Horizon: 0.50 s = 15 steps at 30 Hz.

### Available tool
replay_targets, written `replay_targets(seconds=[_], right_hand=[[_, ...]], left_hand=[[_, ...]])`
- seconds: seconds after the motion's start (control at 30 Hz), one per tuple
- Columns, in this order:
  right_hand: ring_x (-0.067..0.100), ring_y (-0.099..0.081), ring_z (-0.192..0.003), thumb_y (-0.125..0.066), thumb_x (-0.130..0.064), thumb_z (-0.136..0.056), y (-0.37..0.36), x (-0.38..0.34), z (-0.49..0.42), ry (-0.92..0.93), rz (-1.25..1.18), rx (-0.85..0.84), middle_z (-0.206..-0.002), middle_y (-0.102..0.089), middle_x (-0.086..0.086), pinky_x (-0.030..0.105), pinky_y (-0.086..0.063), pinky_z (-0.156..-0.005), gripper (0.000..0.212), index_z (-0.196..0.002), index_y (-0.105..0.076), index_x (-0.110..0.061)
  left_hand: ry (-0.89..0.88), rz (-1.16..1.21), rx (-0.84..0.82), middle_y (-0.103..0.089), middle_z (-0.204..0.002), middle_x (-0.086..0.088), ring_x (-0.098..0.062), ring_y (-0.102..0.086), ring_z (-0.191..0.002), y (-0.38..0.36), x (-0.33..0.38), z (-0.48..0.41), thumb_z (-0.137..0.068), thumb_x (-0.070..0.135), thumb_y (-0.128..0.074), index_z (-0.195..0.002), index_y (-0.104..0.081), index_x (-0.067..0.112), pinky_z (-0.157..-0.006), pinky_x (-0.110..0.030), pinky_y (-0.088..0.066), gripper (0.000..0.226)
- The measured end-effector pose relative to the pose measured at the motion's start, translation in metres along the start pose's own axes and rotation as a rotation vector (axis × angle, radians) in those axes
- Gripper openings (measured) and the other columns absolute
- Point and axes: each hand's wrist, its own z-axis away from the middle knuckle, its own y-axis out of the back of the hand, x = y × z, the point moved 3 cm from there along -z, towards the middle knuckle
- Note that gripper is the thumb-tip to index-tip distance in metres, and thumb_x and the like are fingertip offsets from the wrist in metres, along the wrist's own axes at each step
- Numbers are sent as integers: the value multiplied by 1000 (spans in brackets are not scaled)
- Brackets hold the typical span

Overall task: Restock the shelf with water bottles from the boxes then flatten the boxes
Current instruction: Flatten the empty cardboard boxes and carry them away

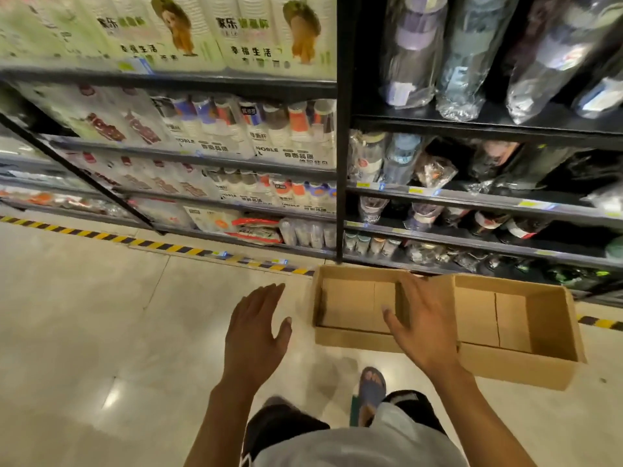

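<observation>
Obs., head view: two cardboard boxes are sitting end to end on the tiled floor (84, 315), tops open, at the foot of the black shelf (472, 197). Bare cardboard bottoms are showing in both the left box (350, 338) and the right box (512, 365).

Left hand (256, 328) is hovering over the floor just left of the left box, fingers straight and close together, thumb out, holding nothing. Right hand (424, 325) is reaching out in front of the spot where the two boxes meet, fingers spread and nearly straight, gripping nothing (contact with the cardboard: cannot tell, the hand is covering that spot).

Water bottles (401, 156), wrapped in clear film, are sitting on the right-hand bay's shelves, above and behind the boxes. The left-hand bay is holding sleeves of paper cups (209, 32). A yellow-and-black striped tape (161, 246) is running along the floor in front of the shelving. One sandalled foot (372, 385) is showing below the right hand, near the left box
</observation>
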Motion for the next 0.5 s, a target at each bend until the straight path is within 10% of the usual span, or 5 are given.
replay_targets(seconds=[0.5], right_hand=[[31, -43, -138, -43, -64, -95, -123, -154, 24, -711, -114, 359, -152, -50, 11, 47, -40, -114, 76, -150, -48, -12]], left_hand=[[-794, 6, -372, -63, -141, -8, -32, -57, -132, 23, -105, -203, -95, 41, -56, -141, -61, 12, -107, -57, -46, 55]])
